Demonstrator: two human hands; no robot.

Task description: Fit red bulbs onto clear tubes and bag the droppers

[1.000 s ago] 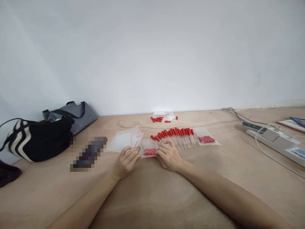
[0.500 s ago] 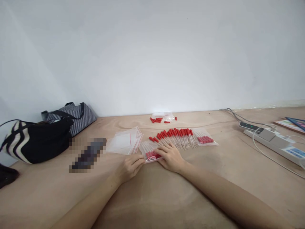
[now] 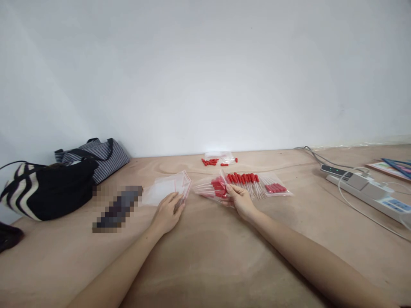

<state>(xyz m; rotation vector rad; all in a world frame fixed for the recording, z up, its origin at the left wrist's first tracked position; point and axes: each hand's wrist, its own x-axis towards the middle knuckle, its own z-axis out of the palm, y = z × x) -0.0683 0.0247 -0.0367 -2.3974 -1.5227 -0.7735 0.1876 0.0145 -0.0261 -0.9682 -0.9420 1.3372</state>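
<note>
My right hand pinches the end of a clear zip bag that holds several glass droppers with red rubber bulbs. The bag is lifted at that end, its thin tips pointing left. My left hand rests with fingers apart at the near edge of a stack of flat zip bags with red seal lines. Behind the held bag lies a row of loose red-bulbed droppers, partly covered by it. To their right, a filled bag of droppers lies flat on the table.
Loose red bulbs and a clear bag lie near the wall. On the left are a black bag, a striped bag and a blurred dark object. A power strip with cables is at right.
My left hand has let go of the filled bag and moved left, opening over the flat bags. My right hand has lifted the filled bag and turned it, shifting it slightly right.
</note>
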